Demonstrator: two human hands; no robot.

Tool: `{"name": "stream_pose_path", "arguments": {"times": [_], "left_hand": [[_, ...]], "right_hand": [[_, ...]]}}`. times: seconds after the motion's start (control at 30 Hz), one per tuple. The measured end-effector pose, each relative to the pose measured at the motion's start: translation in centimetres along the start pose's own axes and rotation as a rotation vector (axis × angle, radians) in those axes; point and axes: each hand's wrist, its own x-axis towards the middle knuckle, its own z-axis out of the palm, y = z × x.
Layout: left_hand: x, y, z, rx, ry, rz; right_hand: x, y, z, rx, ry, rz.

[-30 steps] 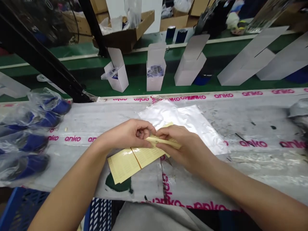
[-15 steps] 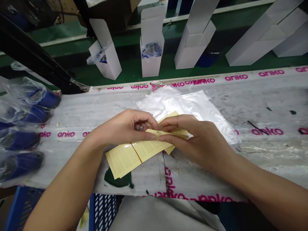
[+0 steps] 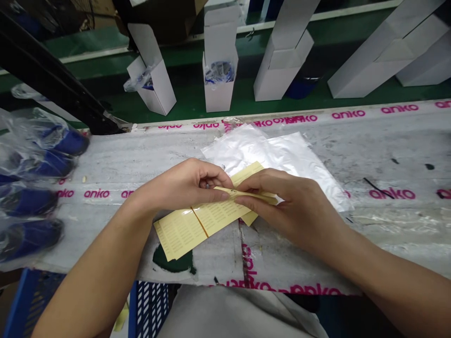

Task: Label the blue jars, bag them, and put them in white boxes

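Note:
Yellow label sheets [image 3: 188,230] with rows of small print lie on the wrapped work surface, partly overlapping. My left hand [image 3: 195,185] is closed, thumb and fingertips pinching the upper edge of the top sheet. My right hand [image 3: 282,197] pinches the same sheet just beside it, thumb in front and fingers behind, and the edge there is folded up. Both hands' fingertips almost meet. Beneath and behind the sheets, white plastic bags [image 3: 296,155] lie flat; my fingers hide part of the labels.
Bagged blue items [image 3: 28,197] line the left side. Beyond the table, open white boxes [image 3: 219,96] stand on a green conveyor [image 3: 190,101], some holding bagged blue items. A black post [image 3: 63,80] rises at the back left. A blue crate [image 3: 151,305] sits below the front edge.
Both hands keep their pinch on the label sheet. My right fingers have shifted very slightly right, and the folded edge shows a little more. The view has tilted slightly.

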Motion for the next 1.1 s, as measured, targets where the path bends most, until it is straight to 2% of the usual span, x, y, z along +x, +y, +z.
{"name": "stream_pose_path", "arguments": {"times": [0.43, 0.87, 1.1], "left_hand": [[0.1, 0.41, 0.48, 0.009, 0.015, -0.02], [0.12, 0.78, 0.35, 0.009, -0.071, -0.039], [0.18, 0.77, 0.49, 0.0, -0.056, -0.09]], "right_hand": [[0.0, 0.45, -0.13, -0.103, 0.024, -0.108], [-0.04, 0.18, 0.18, -0.105, -0.005, -0.104], [-0.48, 0.23, 0.27, -0.222, 0.047, -0.251]]}}
